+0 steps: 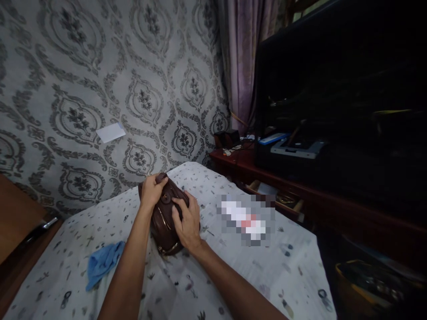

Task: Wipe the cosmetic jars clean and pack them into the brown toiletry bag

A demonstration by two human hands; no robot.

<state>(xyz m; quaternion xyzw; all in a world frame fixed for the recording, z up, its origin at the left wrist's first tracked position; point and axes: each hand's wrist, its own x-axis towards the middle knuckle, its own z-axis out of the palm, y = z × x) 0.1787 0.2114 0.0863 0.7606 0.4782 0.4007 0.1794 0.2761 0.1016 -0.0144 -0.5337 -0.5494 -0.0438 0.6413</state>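
A dark brown leather bag (pixel 163 222) with gold-coloured zips and a round clasp lies on a white patterned sheet (pixel 240 271). My left hand (pixel 152 190) grips the bag's far upper edge, its fingers closed around a brown flap or strap. On the right side of the bag rests my right hand (pixel 187 220), fingers apart and bent over the leather near the clasp. A crumpled blue cloth (pixel 104 263) lies to the left of my left forearm.
A pixelated patch (pixel 245 220) covers something on the sheet at the right. Beyond it are a partly open drawer (pixel 280 200), a dark red cabinet (pixel 233 164) and a large black screen (pixel 340 89). A wooden board (pixel 20 213) stands at the left.
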